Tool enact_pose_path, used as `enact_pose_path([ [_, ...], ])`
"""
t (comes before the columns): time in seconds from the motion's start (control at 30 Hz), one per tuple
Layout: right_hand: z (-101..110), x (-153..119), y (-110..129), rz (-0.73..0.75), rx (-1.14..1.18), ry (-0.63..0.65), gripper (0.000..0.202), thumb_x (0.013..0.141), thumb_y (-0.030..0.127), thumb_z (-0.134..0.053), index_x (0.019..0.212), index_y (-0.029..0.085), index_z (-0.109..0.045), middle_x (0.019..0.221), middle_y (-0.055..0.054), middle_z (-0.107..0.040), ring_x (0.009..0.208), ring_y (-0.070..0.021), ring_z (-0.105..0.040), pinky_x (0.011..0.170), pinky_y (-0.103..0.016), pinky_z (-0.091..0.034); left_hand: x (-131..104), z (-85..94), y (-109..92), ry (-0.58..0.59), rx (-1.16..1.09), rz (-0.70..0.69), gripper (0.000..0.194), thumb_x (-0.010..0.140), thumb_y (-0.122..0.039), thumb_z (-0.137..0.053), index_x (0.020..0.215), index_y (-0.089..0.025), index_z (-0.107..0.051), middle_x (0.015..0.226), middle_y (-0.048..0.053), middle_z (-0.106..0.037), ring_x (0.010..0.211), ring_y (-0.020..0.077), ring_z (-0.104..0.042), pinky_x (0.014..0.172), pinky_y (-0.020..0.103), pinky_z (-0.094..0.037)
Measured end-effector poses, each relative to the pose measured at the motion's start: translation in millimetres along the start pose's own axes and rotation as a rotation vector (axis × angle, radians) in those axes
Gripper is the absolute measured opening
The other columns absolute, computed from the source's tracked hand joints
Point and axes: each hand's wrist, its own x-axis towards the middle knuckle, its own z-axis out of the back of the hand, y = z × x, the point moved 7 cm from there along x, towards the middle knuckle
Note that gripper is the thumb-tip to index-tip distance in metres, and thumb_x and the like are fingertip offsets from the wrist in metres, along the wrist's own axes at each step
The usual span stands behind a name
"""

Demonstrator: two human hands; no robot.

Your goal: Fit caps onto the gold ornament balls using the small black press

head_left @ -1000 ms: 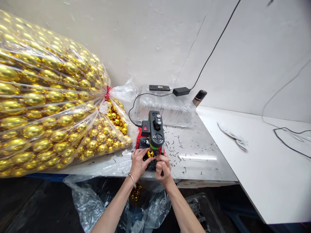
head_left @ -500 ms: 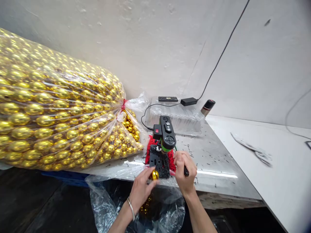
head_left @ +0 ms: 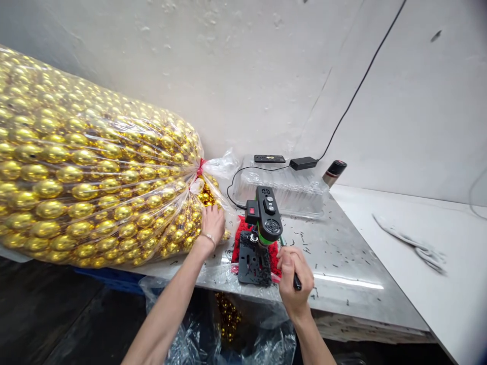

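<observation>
My left hand [head_left: 213, 224] reaches into the opening at the tied neck of a large clear plastic bag [head_left: 87, 190] full of shiny gold balls. Its fingers stretch out over the gold balls [head_left: 207, 196] there, and the fingertips are partly hidden. My right hand [head_left: 296, 278] is wrapped round a black handle [head_left: 297, 282] on the right of a small black and green machine [head_left: 268, 215]. Below the machine's head lies a black slotted plate [head_left: 253, 263], strewn with dark shavings and with no ball on it. Red material [head_left: 236, 243] shows under the plate.
An open clear plastic bag [head_left: 190, 334] with gold balls [head_left: 228, 317] inside hangs below the table's front edge. Behind the machine lie a clear plastic tray [head_left: 283, 195], a power adapter [head_left: 303, 162] and a flask [head_left: 335, 172]. Whitish gloves [head_left: 411, 243] rest on the white surface at right.
My left hand has left the plate's front edge and moved up and left to the large bag. The gold ball it held no longer shows. My right hand keeps hold of the handle.
</observation>
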Motion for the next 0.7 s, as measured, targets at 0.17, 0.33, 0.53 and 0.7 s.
enact_pose_path([
  [0.17,-0.7,-3.0,-0.6,0.013,0.005,0.017,0.024,0.087,0.005,-0.039,0.069,0.02,-0.048,0.065,-0.001,-0.05,0.067,-0.0141,-0.054,0.06,-0.028,-0.042,36.7,-21.1,20.5,0.145,-0.019,0.078,0.037,0.06,0.001,-0.068,0.048,-0.019,-0.039,0.069,0.009,-0.058,0.093,0.0323,-0.06,0.087,0.044,-0.041],
  [0.33,-0.9,-4.1,-1.5,0.012,-0.005,0.018,0.026,0.087,0.006,-0.038,0.067,0.02,-0.047,0.065,-0.001,-0.051,0.067,-0.0141,-0.054,0.06,-0.028,-0.042,39.1,-22.5,31.7,0.21,-0.1,0.099,0.04,0.065,-0.007,-0.068,0.05,-0.02,-0.034,0.061,0.0,-0.055,0.085,0.0208,-0.062,0.083,0.027,-0.044],
  [0.53,-1.7,-4.6,-0.5,0.05,-0.016,0.026,0.025,0.086,0.003,-0.039,0.069,0.02,-0.047,0.064,-0.001,-0.05,0.067,-0.0135,-0.052,0.059,-0.027,-0.041,45.9,2.7,28.4,0.191,-0.267,0.139,0.015,0.07,-0.024,-0.067,0.069,-0.013,-0.056,0.069,0.0,-0.064,0.077,0.0173,-0.064,0.072,0.022,-0.046],
  [0.7,-1.6,-5.0,-1.4,0.047,-0.012,0.021,0.025,0.086,0.002,-0.039,0.068,0.019,-0.045,0.065,0.0,-0.05,0.067,-0.0129,-0.052,0.059,-0.026,-0.041,10.0,9.2,22.6,0.216,-1.121,0.386,0.027,0.071,-0.033,-0.068,0.089,-0.014,-0.062,0.08,0.005,-0.07,0.058,0.0106,-0.058,0.054,0.021,-0.047],
])
